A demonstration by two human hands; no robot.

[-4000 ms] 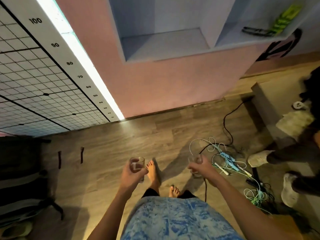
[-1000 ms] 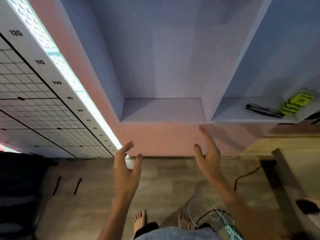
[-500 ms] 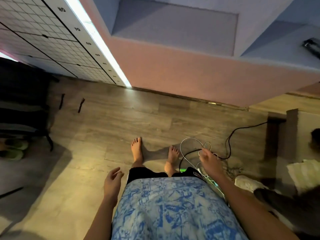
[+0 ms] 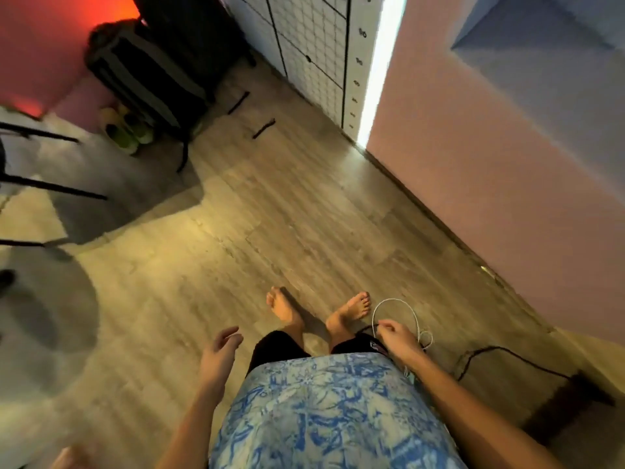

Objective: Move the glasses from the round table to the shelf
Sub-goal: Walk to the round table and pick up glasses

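No glasses are in view. My left hand hangs low beside my hip, its fingers loosely apart and holding nothing. My right hand hangs at my right side over the floor cables, fingers loosely curled and holding nothing. Only a corner of the pale blue shelf recess in the pink wall shows at the top right. The round table is out of sight; its dark legs and round shadow lie at the left.
Wooden floor stretches ahead of my bare feet. A white cable loop and a black cord lie at my right. A dark chair with shoes beneath stands at the far left. A gridded measuring board and light strip meet the wall.
Four seconds ago each hand held a glass; a second ago both were raised, holding nothing, at the shelf. Since then the hands have dropped and the view has turned left, away from the shelf.
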